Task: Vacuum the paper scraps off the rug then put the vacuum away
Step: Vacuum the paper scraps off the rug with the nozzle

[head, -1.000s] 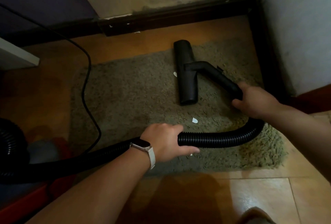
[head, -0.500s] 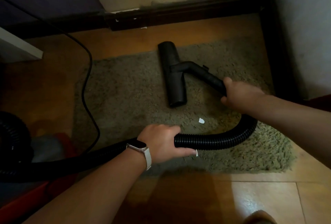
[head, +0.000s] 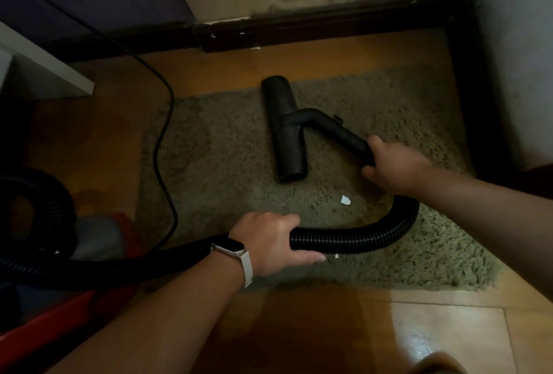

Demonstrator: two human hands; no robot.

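Left hand (head: 269, 242): grip curled round corrugated hose (head: 359, 239).
Right hand (head: 392, 167): grip curled round wand tube (head: 338, 134).
Floor nozzle (head: 284, 131): flat on rug (head: 224, 164).
Paper scrap (head: 345, 200): on rug, between nozzle and hose.

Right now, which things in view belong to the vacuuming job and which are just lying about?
Job: black T-shaped floor nozzle, black ribbed hose, white paper scrap, shaggy olive rug, left hand, right hand.
Lying about: white board at left, dark skirting board.
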